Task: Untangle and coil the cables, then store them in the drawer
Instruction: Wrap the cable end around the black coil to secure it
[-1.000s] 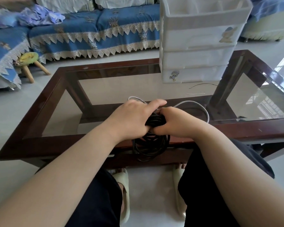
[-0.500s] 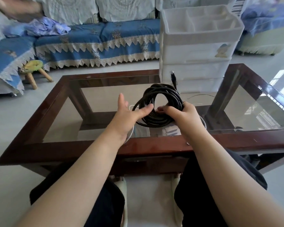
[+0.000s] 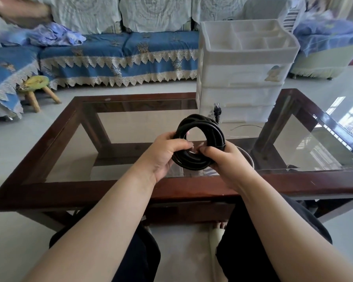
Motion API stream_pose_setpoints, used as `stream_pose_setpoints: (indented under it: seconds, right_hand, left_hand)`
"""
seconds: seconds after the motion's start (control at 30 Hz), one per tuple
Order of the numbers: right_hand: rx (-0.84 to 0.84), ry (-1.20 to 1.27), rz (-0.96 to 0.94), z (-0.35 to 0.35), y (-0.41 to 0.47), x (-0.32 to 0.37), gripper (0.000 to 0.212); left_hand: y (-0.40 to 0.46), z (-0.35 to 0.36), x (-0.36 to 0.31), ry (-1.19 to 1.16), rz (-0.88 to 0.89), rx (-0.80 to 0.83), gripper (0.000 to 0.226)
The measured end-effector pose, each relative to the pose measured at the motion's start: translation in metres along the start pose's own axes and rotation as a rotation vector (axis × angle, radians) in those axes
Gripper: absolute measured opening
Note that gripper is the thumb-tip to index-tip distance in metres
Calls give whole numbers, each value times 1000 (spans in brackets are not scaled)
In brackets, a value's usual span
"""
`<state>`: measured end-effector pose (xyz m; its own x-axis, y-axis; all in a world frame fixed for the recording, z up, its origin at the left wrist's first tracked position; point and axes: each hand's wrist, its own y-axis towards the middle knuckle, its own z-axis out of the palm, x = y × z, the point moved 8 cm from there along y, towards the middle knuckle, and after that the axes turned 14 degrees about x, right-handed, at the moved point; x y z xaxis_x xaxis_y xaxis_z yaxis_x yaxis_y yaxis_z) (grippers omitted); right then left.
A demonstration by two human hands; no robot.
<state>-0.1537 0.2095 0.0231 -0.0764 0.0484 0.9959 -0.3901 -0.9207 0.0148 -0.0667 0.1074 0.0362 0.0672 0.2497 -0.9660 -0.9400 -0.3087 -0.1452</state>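
A black cable (image 3: 210, 129) wound into a round coil is held upright above the glass table (image 3: 130, 129). My left hand (image 3: 167, 153) grips the coil's lower left side, fingers curled round the strands. My right hand (image 3: 224, 157) grips its lower right side. The cable's plug end (image 3: 216, 113) sticks up behind the coil. A white cable (image 3: 247, 154) lies on the glass behind my right hand, mostly hidden. The white plastic drawer unit (image 3: 240, 78) stands at the table's far right with its drawers shut.
A thin dark wire (image 3: 245, 126) lies on the glass in front of the drawer unit. The table has a dark wooden frame (image 3: 110, 186). Beyond it are a blue sofa (image 3: 118, 55) and a small green stool (image 3: 36, 82). My knees are under the table's near edge.
Both hands lifted the black coil from below the table's near edge to above the glass. My left hand, open half a second ago, now grips the coil.
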Motion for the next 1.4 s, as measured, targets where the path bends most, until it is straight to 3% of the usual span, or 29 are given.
stream_pose_setpoints:
  seconds: [0.07, 0.1, 0.27, 0.3, 0.4, 0.43, 0.53, 0.6, 0.67, 0.87, 1.03, 1.2, 1.4]
  right_hand:
    - [-2, -55, 21, 1, 1, -3, 42]
    - [-12, -75, 24, 2, 1, -3, 44]
    - [-18, -108, 104, -4, 2, -13, 13]
    - [1, -110, 130, -4, 3, -15, 19]
    - [-20, -129, 248, -10, -1, -19, 96]
    - [-87, -174, 234, -15, -3, -16, 110]
    - [-186, -560, 17, -15, -11, 19, 98]
    - [-65, -796, -28, 1, -5, 30, 90]
    - [60, -948, 43, 9, 3, 26, 89]
    - [200, -998, 191, 5, 21, 26, 93]
    - [423, -1038, 348, 17, 32, 16, 61]
    - [212, -1194, 212, 17, 45, 7, 36]
    - [140, -1183, 76, 18, 52, 7, 32]
  left_hand:
    - [2, -5, 5, 55, -2, -65, 9]
    - [3, -7, 8, 76, -8, -94, 8]
    - [11, -16, 8, 211, 25, -224, 13]
    - [12, -18, 5, 258, 29, -247, 12]
    - [12, -22, -6, 530, 41, -314, 11]
    - [12, -23, -11, 671, 45, -323, 11]
    - [14, -20, -17, 968, 72, -280, 14]
    - [15, -16, -16, 1057, 80, -237, 16]
    - [14, -11, -15, 1127, 101, -214, 11]
    - [17, 0, -17, 1216, 162, -178, 13]
    - [15, 12, -15, 1497, 241, -180, 20]
    - [13, 16, -12, 1674, 256, -243, 20]
    - [16, 12, -6, 1827, 261, -355, 34]
